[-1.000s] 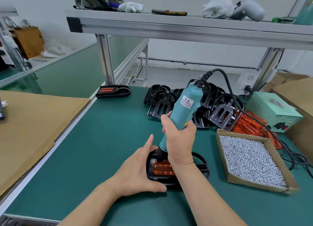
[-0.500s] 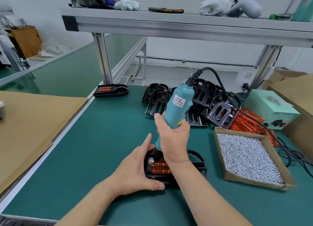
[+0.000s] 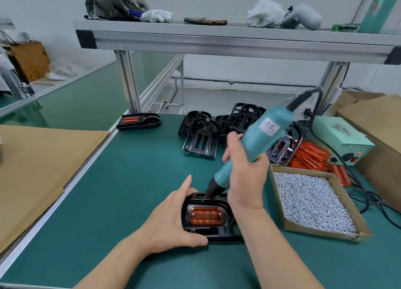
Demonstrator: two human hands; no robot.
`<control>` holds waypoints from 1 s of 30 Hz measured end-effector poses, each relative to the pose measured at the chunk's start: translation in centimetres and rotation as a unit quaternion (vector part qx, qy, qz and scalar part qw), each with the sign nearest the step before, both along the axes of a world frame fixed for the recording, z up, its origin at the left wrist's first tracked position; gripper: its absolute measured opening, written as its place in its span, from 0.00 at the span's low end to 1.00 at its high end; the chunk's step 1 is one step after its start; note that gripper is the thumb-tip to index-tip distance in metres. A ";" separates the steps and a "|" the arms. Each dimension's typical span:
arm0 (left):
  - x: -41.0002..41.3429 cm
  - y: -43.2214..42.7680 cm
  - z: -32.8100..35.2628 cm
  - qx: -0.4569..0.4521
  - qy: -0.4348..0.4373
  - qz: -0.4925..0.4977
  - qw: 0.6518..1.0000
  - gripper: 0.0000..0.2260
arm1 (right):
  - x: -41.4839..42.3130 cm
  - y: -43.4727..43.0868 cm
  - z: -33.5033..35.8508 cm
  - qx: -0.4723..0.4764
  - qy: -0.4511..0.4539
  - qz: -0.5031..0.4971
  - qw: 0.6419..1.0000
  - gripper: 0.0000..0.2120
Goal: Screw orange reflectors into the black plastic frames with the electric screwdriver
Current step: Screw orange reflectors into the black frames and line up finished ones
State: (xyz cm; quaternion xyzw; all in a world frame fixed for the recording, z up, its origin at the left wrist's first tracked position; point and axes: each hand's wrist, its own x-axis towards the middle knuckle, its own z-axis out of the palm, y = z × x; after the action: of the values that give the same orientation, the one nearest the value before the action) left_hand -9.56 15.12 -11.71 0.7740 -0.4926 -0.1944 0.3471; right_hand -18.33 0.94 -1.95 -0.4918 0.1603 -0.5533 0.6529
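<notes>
Reflector [image 3: 205, 215] sits in the frame [image 3: 221, 234] between both hands. Left hand [image 3: 171, 221] grips the frame's left end, thumb along its near edge. Right hand [image 3: 245, 176] clasps the tilted screwdriver [image 3: 256, 141], tip at the frame's far edge. Screw box [image 3: 276, 198] lies just right of that wrist; bare mat [image 3: 130, 180] spreads left of the left hand.

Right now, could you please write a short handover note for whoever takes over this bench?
Left hand grips the black frame on the green mat; an orange reflector sits in it.
Right hand holds the electric screwdriver tilted, bit at the frame's far edge.
Done: one assembled frame lies at the mat's far left. Whether the held one is screwed down: cannot tell.
Left: pile of empty frames and loose reflectors behind; screws in the cardboard box, right.
</notes>
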 end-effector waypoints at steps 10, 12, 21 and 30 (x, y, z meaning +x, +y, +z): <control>0.0 0.1 0.0 0.014 -0.014 0.006 1.000 0.60 | -4.4 -10.4 -1.9 0.268 0.012 -0.178 0.947 0.16; -0.1 0.1 0.0 0.016 -0.014 0.008 1.000 0.60 | -5.4 -11.7 -2.6 0.302 0.028 -0.188 0.934 0.13; -0.2 0.2 0.2 0.024 -0.011 0.011 1.000 0.61 | -7.6 -14.2 -4.5 0.349 0.105 -0.203 0.909 0.09; -0.2 0.2 0.2 0.026 -0.013 0.011 1.000 0.59 | -8.5 -14.3 -5.3 0.360 0.073 -0.188 0.911 0.08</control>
State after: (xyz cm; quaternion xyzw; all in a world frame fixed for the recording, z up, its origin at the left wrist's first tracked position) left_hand -9.74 15.31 -11.56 0.7905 -0.4838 -0.1932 0.3221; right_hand -26.85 -13.36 -7.24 -0.2233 0.4851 -0.5332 0.6561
